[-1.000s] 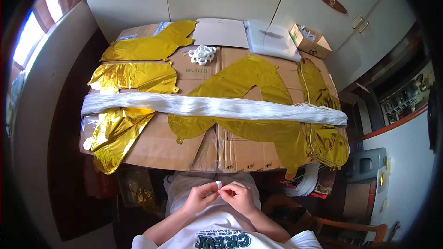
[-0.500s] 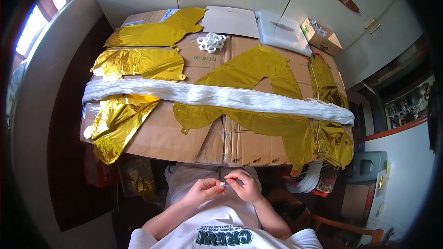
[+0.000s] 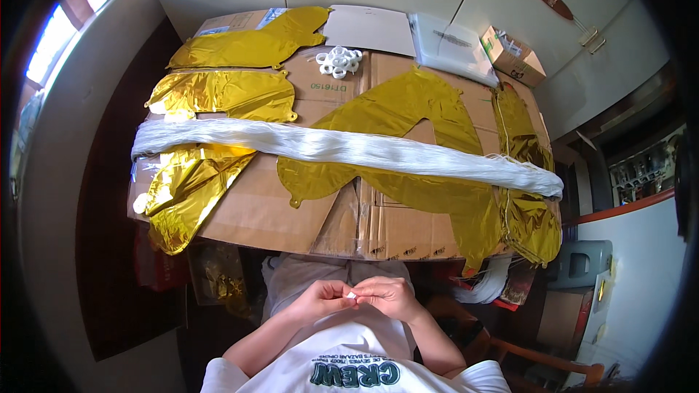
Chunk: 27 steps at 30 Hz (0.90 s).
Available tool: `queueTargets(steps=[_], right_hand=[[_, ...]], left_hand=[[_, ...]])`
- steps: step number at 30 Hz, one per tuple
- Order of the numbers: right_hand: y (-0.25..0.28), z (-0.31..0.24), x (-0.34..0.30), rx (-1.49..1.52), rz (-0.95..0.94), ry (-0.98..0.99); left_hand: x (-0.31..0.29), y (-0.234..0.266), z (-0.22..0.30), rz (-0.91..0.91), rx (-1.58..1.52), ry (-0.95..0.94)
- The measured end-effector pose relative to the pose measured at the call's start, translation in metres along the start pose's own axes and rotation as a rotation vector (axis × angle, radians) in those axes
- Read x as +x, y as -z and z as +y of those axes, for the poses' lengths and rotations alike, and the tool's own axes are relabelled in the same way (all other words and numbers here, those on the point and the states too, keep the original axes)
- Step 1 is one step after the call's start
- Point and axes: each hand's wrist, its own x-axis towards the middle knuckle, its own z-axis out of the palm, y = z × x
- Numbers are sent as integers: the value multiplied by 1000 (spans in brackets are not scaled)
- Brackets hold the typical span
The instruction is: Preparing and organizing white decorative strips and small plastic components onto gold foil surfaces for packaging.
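Close to my body, below the table's near edge, my left hand point(image 3: 322, 300) and my right hand point(image 3: 389, 298) meet fingertip to fingertip. Both are closed in a pinch on a small white piece point(image 3: 352, 295); most of it is hidden by the fingers, and its kind is too small to tell. Beyond them, a long bundle of white string point(image 3: 342, 147) stretches across the cardboard-covered table. Under it lies a large flat gold foil balloon point(image 3: 320, 178), with small tabs along its edge.
More gold foil balloons lie at the left point(image 3: 226, 94), far left point(image 3: 247, 42) and right point(image 3: 530, 225). Small white rings point(image 3: 339, 62) are piled at the back, near a clear plastic stack point(image 3: 453, 49) and a small open carton point(image 3: 513, 57). A grey stool point(image 3: 582, 262) stands at the right.
My right hand has turned and its fingers have come in against the left fingertips on the white piece. The view has shifted slightly; things on the table lie as before.
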Motion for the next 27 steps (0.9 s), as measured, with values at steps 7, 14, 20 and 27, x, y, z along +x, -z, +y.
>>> queueTargets(steps=[7,14,20,27], right_hand=[[-1,-3,3,-36,45,-31],[-11,-13,3,-162,142,-51],[-15,-16,0,-320,167,74],[3,-54,13,-361,89,262]], left_hand=[[3,5,4,-26,44,16],[6,12,-1,-63,19,-78],[4,7,5,-69,46,-87],[-11,-11,38,-97,167,-208]])
